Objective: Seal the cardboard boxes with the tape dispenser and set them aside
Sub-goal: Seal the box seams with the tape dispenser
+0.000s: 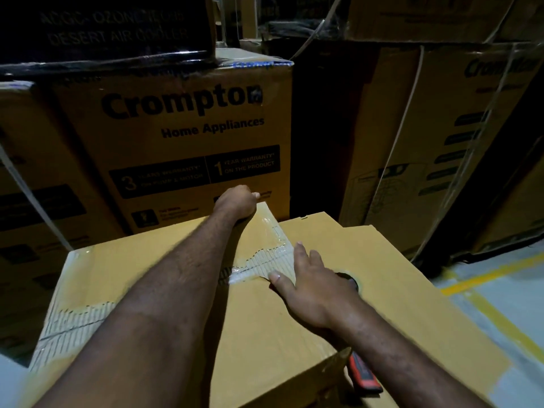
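Head view, single frame, dim light.

- Cardboard box is sitting in the foreground, top face toward the camera, flaps down. A strip of clear tape is running across the top from the near left edge toward the far edge. Torn, ribbed liner is showing along the strip.
- Left hand is reaching over to the far edge of the box. Its fingers are curled and pinching the far end of the tape, which is lifting off the cardboard in a shiny sheet just below the hand.
- Right hand is lying flat, fingers spread and straight, pressing on the box top with its fingertips on the tape. The two hands are apart, with the raised tape between them.
- A dark round hole is showing just beside the right hand.
- An orange and black handle is poking out below the right forearm at the near flap edge. Which tool it is, I cannot tell.
- Behind: a Crompton carton with a black carton stacked on it, strapped cartons to the right, and grey floor with a yellow line.
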### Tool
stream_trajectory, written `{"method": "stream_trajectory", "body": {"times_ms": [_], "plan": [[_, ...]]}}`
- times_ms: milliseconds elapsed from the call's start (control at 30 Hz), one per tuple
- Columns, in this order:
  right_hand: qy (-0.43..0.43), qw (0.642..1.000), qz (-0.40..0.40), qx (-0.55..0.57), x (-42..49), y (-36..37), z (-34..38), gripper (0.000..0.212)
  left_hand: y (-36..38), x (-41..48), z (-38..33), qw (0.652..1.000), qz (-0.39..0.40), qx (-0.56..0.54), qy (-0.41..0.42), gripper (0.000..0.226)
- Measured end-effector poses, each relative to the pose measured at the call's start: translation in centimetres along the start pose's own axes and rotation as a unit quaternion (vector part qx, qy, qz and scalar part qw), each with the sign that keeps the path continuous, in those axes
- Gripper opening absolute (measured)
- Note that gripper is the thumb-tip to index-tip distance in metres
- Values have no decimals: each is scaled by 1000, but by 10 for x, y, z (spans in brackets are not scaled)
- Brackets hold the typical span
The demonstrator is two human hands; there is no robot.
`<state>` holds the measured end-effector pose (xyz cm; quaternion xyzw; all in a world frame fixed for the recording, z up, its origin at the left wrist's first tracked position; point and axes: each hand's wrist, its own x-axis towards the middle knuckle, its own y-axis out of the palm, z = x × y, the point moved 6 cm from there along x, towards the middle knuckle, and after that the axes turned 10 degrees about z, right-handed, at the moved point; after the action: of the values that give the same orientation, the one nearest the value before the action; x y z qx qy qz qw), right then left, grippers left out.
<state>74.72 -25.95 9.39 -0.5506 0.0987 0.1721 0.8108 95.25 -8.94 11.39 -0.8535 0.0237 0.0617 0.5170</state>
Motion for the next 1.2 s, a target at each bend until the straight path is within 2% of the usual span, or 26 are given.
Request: {"method": "stream_trajectory", "body": {"times_ms": [67, 100, 167, 267, 333, 400, 467, 533, 567, 633, 700, 767, 933, 1000, 1100, 1200], "plan": [[-12, 999, -3, 32, 2, 1, -2, 89, -8, -10, 5, 997, 17, -63, 40, 34], [-17, 999, -3, 46, 2, 0, -4, 88, -14, -20, 10, 996, 38, -55, 56, 35], [-23, 998, -8, 50, 2, -4, -9, 88, -28, -52, 28, 993, 70, 61, 71, 40], [-26, 999, -21, 38, -2, -4, -13, 91, -50, -130, 68, 970, 45, 227, 71, 49], [-24, 999, -38, 3, -6, -3, -5, 92, -54, -195, 90, 966, 49, 243, 72, 55], [-51, 992, -97, -60, -12, -4, 9, 81, -52, -247, 121, 968, 55, 246, 15, 59], [-118, 968, -182, -123, -18, -9, 26, 62, -57, -283, 166, 969, -1, 214, -122, 62], [-170, 948, -215, -160, -20, -9, 37, 49, -64, -308, 210, 964, -67, 84, -244, 67], [-178, 945, -218, -170, -19, -10, 42, 48, -63, -313, 224, 962, -81, 3, -260, 66], [-165, 945, -216, -182, -13, -14, 54, 55, -61, -312, 234, 961, -89, -97, -242, 57], [-157, 951, -200, -178, -6, -18, 79, 66, -64, -311, 230, 958, -103, -131, -235, 46], [-177, 958, -157, -160, -6, -12, 114, 69, -65, -310, 226, 946, -113, -174, -250, 44], [-281, 940, -79, -175, -41, 49, 225, 53, -68, -311, 228, 934, -106, -171, -294, 49], [-324, 933, -61, -144, -55, 72, 258, 42, -66, -311, 233, 931, -88, -191, -297, 49], [-375, 913, -55, -149, -62, 84, 272, 41, -62, -311, 243, 923, -71, -241, -291, 55], [-377, 905, -84, -180, -56, 71, 248, 41, -62, -311, 244, 930, -78, -207, -292, 52]]}}
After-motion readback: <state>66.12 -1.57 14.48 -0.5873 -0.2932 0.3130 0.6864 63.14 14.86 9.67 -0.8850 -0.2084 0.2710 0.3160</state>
